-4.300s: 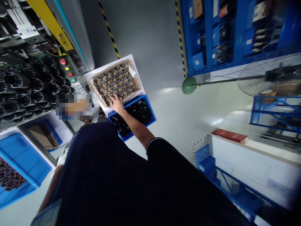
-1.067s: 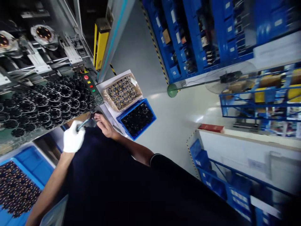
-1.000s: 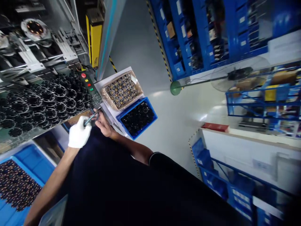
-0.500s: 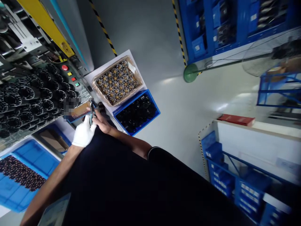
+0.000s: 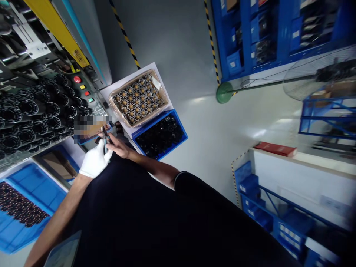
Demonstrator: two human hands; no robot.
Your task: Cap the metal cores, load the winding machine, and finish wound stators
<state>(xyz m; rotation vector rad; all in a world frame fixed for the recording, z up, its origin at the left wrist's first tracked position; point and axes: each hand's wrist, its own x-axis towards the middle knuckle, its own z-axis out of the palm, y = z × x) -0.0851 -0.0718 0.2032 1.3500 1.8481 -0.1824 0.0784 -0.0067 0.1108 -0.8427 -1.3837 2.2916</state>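
My left hand (image 5: 96, 160), in a white glove, is closed around pliers (image 5: 105, 142) with grey-blue handles. The jaws point up and away from me. My bare right hand (image 5: 119, 145) is beside the pliers with its fingers bent in near the jaws. Whatever its fingertips pinch is too small to make out. A dark piece (image 5: 98, 140) shows just beyond the glove; its kind is unclear. Past the hands lies a shallow blue-edged tray (image 5: 91, 138), partly blurred out, with copper-coloured content.
Black cylindrical housings (image 5: 40, 128) stand in rows by the machine (image 5: 63, 33) with push buttons. To the right are a plastic-lined box (image 5: 160, 79) of metal rings and a blue bin (image 5: 182, 140) of black parts. A blue crate (image 5: 41, 178) holds copper-wound parts.
The pliers and both hands have shifted slightly left and down, and the pliers lean more to the left. The camera view has turned a little.
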